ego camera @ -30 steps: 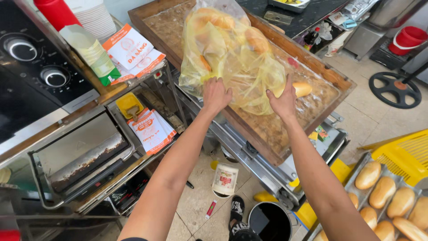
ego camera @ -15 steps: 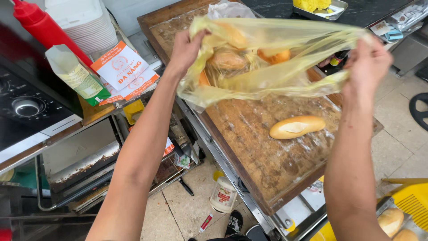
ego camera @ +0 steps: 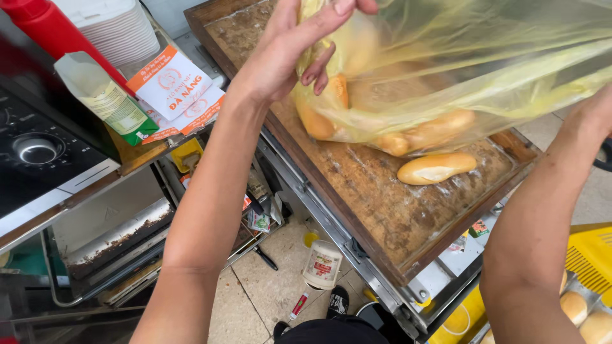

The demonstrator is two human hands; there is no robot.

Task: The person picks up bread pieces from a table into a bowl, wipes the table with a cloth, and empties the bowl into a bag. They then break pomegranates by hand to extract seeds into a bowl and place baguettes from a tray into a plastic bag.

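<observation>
Above the far half of the wooden tray [ego camera: 408,216], head view: a yellow translucent plastic bag [ego camera: 459,70] hangs stretched between both hands. Left hand [ego camera: 290,54] grips the bag's near-left edge, thumb and forefinger pinched on the film, remaining fingers curled beneath; grip clenched on the bag. Right hand [ego camera: 596,111] sits at the right frame edge with only its wrist and heel showing; it presses against the bag's film, but the fingers are out of sight, so I cannot tell how that grip stands.

Bag's long axis runs left to right, sagging toward the tray's middle. Contents: several bread rolls [ego camera: 427,130], seen through the film, lowest ones lying roughly along the same axis, just above the tray surface.

One loose bread roll [ego camera: 437,169] lies on the tray near its right edge, just below the bag, long axis left to right, right end tilted slightly away.

Left of the tray, on the worktop: red squeeze bottle [ego camera: 48,28], green-and-white carton [ego camera: 105,99], printed paper sleeves [ego camera: 175,92]. Bottom right corner: yellow crate [ego camera: 590,261] holding more rolls.
</observation>
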